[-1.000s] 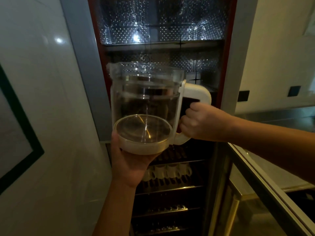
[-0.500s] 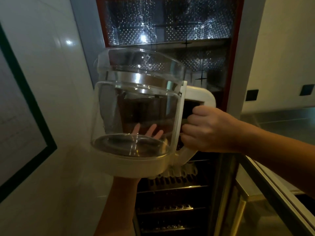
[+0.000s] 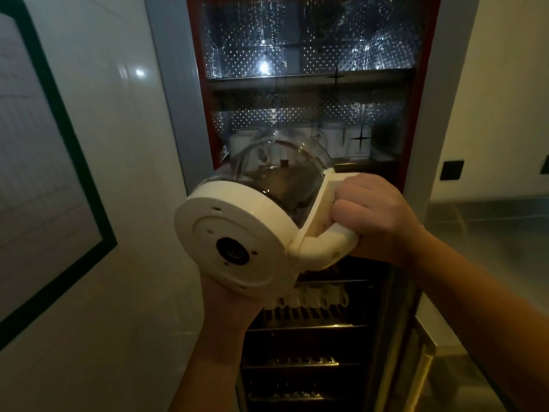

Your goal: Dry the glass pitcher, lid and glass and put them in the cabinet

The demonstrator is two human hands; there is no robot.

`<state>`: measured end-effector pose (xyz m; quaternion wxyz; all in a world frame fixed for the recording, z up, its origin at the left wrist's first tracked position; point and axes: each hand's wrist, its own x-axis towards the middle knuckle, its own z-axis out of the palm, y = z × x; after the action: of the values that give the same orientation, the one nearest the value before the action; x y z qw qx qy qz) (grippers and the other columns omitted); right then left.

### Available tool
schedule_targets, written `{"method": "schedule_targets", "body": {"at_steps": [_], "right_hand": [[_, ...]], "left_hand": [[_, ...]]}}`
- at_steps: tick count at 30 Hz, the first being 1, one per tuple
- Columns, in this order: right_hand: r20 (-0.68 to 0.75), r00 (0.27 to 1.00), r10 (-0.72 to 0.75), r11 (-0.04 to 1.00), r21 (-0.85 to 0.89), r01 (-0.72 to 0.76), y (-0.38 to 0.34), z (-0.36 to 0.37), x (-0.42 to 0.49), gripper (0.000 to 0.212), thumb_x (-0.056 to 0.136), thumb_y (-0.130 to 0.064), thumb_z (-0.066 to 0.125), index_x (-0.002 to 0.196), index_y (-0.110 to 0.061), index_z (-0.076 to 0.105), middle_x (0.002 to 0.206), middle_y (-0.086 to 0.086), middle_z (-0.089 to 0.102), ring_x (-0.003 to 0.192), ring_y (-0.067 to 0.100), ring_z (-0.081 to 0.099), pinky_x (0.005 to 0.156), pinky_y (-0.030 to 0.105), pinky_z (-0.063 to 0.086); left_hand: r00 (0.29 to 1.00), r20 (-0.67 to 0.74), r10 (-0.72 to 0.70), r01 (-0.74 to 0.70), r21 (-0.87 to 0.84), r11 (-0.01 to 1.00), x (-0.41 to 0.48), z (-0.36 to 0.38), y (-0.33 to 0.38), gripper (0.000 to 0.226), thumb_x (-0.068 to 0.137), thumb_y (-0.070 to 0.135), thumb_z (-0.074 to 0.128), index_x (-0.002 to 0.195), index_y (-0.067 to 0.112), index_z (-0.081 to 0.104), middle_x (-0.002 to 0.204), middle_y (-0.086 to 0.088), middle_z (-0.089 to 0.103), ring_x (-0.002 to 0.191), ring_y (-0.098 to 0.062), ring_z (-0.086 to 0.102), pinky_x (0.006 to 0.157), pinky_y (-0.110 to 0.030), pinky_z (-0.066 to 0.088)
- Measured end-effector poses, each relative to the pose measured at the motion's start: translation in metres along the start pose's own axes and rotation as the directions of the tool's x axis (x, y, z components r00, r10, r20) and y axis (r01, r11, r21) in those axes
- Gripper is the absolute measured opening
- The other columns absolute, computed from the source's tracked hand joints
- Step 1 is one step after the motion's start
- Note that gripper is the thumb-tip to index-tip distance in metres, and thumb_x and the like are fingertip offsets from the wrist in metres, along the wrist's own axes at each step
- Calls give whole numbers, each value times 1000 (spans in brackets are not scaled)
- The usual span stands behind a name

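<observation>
Your right hand (image 3: 377, 215) grips the handle of the clear glass, cream-based pitcher (image 3: 285, 185), tipped mouth-first toward the open steel-lined cabinet (image 3: 309, 80). Your left hand (image 3: 228, 304) props its base, fingers hidden.

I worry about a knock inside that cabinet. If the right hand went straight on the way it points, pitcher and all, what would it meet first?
Probably the white cups in the cabinet: the right hand grips the glass pitcher by its handle, mouth tipped toward them. Depth is unclear.
</observation>
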<state>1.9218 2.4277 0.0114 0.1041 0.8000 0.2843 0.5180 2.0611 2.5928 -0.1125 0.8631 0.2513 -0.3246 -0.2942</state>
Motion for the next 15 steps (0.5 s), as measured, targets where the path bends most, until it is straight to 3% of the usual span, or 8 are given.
{"method": "schedule_targets", "body": {"at_steps": [2,4,5,8,9,11,13,15], "right_hand": [[-31,996,85,996,27,-84,-2,1,1,32,80,-26,65,59,-1,61,60,13,58,54,24,56,51,35,45],[-53,982,182,983,32,-180,-4,3,-2,29,76,-25,67,62,1,63,62,14,61,57,24,60,53,34,47],[-62,972,227,974,32,-226,-4,5,-3,29,74,-25,66,64,2,63,63,14,63,59,24,62,54,34,48],[-120,917,381,925,63,-376,-3,7,-13,30,72,-26,66,68,3,61,68,14,64,66,24,65,53,27,49],[-143,890,434,901,88,-425,-3,8,-16,32,72,-28,66,70,3,61,69,14,65,67,23,66,53,25,48],[-148,819,555,830,161,-533,-4,9,-17,38,73,-34,66,75,4,62,73,14,66,70,18,64,55,19,46],[-141,741,657,751,209,-626,-3,9,-16,41,74,-36,67,82,4,64,78,13,67,71,13,61,58,13,43],[-134,639,758,651,219,-727,-4,8,-15,34,73,-27,74,89,2,65,81,10,66,69,9,57,59,7,38]], "left_hand": [[974,-136,-181,162,-136,977,-8,15,2,87,68,48,78,141,20,41,145,-13,40,135,-41,31,110,-61,16],[970,20,-243,238,-297,925,-17,17,4,90,71,57,70,146,24,30,152,-18,26,136,-50,20,100,-71,25],[965,41,-259,260,-284,923,-17,11,1,87,76,59,62,147,25,27,153,-21,21,135,-53,18,98,-72,28],[939,44,-341,341,-230,911,-22,9,3,88,86,62,44,147,27,-9,150,-27,-12,137,-53,-1,109,-67,7],[933,40,-359,357,-245,901,-23,13,5,94,83,60,50,147,27,-10,148,-31,-11,137,-52,-1,109,-66,7],[918,-48,-393,370,-251,894,-24,20,8,100,66,55,74,147,26,22,142,-41,21,132,-54,22,99,-69,28],[908,-157,-389,337,-281,899,-26,27,5,89,68,63,66,141,19,39,133,-41,39,124,-54,36,84,-69,41],[884,-231,-407,335,-293,895,-27,26,2,82,77,66,49,141,15,39,135,-37,40,123,-52,40,76,-66,47]]}}
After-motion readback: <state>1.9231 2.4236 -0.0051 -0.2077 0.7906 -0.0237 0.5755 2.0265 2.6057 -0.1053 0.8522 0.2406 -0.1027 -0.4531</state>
